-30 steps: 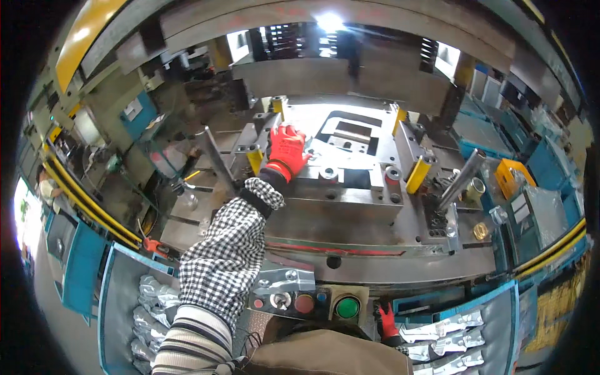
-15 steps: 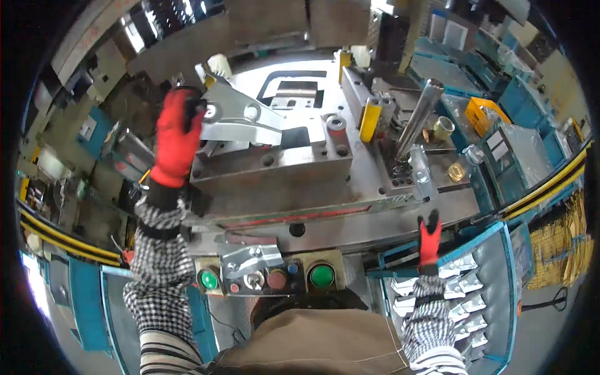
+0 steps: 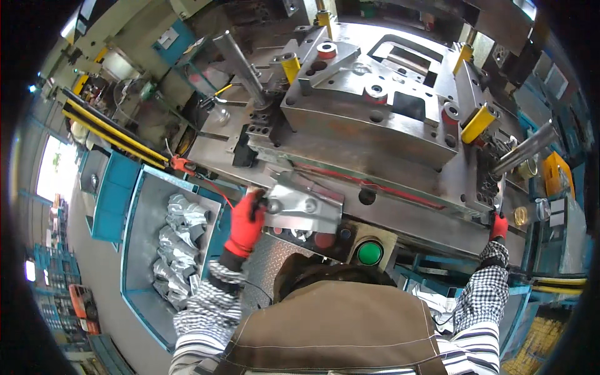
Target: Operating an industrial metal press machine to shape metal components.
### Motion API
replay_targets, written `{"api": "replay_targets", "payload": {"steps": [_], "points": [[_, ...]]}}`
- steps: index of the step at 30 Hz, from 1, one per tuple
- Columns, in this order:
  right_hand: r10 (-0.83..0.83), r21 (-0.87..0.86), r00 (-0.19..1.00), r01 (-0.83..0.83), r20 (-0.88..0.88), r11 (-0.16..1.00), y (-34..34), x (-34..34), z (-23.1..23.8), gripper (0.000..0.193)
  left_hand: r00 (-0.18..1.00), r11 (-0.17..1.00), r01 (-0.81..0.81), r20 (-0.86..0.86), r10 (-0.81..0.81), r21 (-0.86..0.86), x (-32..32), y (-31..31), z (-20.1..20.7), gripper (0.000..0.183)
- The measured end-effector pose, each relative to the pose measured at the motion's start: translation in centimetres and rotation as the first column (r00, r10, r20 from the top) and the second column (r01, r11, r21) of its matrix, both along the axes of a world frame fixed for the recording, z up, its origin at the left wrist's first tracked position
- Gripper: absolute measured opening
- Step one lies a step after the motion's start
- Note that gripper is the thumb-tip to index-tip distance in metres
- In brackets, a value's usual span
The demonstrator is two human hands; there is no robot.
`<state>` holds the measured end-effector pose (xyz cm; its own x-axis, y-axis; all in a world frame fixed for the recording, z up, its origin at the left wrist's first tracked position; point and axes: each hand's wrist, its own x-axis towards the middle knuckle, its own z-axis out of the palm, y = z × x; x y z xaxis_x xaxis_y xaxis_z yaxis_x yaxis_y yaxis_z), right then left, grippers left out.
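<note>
My left hand [image 3: 245,224], in a red glove with dark fingertips, is closed on the end of a stamped metal bracket [image 3: 306,205]. The bracket is silvery, with round bosses, and is held over the front edge of the press bed, partly covering the control panel [image 3: 286,237]. Far to the right, my right hand [image 3: 499,227], gloved alike, is at the bed's front corner. Its fingers are drawn together at the lower end of a narrow, light metal bracket [image 3: 502,191] beside the steel post; the fingertips are small and partly hidden.
The steel die [image 3: 369,134] carries red-ringed bosses, with steel guide posts [image 3: 240,67] and yellow pillars around it. A blue-edged bin [image 3: 128,250] at left holds several metal brackets [image 3: 178,244]. A green button [image 3: 369,253] sits near my waist. Yellow-black rails [image 3: 115,134] flank the bed.
My left hand has brought the bracket from the die back toward me, over the control panel. My right hand has moved forward to the bracket by the post. The view has turned left.
</note>
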<state>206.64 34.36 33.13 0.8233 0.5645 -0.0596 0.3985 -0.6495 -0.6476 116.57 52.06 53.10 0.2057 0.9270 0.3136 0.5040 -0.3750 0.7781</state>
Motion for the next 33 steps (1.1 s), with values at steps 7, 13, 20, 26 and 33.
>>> {"api": "replay_targets", "payload": {"steps": [7,13,20,26,33], "points": [[0.003,-0.014,1.000,-0.003,0.006,1.000,0.1,2.5,1.2,0.043,0.984,0.979,-0.161,-0.051,0.168,0.123,4.0,0.1,-8.6,0.044],[-0.002,-0.029,0.974,0.009,0.229,1.000,-0.7,0.8,4.1,0.044,0.878,0.962,-0.236,-0.393,0.273,0.140,-0.3,-0.3,-10.9,0.057],[0.037,0.053,0.968,-0.052,0.247,0.997,-9.6,-6.1,8.3,0.047,0.968,0.987,-0.154,-0.208,0.144,-0.034,-0.8,0.2,-11.5,0.084],[0.137,0.010,0.980,-0.140,0.146,0.990,-21.2,-16.8,11.2,0.053,0.989,0.976,-0.071,0.113,0.096,-0.205,-2.1,1.9,-17.8,0.073],[0.151,0.348,0.988,-0.138,-0.011,0.927,-17.2,-28.5,19.8,0.057,0.991,0.988,-0.127,-0.041,0.124,-0.088,-1.2,1.8,-17.3,0.067]]}}
